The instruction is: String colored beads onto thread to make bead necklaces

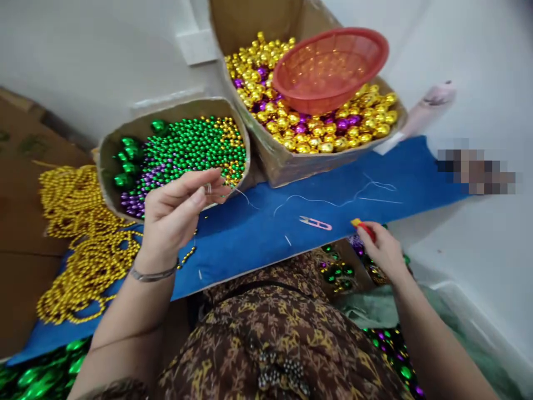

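Red-yellow object in right hand

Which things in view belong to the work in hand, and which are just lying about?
Belongs, most likely:
white thread in the left hand
red-and-yellow item, perhaps a lighter, in the right hand
pink snips on the blue cloth

Seemingly just lying about:
red basket, tilted on gold beads
gold bead strands, heaped

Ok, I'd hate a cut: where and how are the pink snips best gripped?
Probably by the pink handle, from the right: the snips lie flat on the blue cloth with blades pointing left. The right grip is on that side, though it holds a red-and-yellow item.
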`<state>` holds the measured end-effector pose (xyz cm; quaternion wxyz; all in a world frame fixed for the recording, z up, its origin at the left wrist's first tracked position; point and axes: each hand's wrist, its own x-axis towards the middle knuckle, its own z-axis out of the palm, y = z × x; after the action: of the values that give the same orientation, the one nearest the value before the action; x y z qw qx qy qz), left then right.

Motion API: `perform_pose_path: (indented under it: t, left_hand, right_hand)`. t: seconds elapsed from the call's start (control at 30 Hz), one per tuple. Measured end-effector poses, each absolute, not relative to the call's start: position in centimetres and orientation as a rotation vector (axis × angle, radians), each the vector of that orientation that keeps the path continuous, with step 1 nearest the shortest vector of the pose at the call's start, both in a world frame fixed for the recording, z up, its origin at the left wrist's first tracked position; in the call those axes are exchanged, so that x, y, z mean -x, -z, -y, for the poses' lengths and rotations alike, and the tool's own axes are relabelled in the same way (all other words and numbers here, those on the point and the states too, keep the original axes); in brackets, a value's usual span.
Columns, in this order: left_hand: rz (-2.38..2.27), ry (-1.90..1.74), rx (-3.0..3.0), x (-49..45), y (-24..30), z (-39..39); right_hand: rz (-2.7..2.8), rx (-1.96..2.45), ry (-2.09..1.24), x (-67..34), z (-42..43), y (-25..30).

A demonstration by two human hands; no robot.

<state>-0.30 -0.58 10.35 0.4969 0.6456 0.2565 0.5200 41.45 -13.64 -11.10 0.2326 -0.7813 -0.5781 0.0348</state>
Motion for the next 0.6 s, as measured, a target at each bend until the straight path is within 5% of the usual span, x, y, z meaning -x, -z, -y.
perform_pose_path:
  t: [0.33, 0.6]
  left_hand:
    - [-0.795, -1.181, -1.189, 3.9, -5.3, 2.5]
    - [-0.785, -1.135, -1.11, 2.9, -4.3, 2.3]
  right_hand:
    - [2.03, 2.163, 0.128, -34.9, 4.3, 7.1]
    - [2.018, 1.153, -0.597, -20.4, 2.2, 0.8]
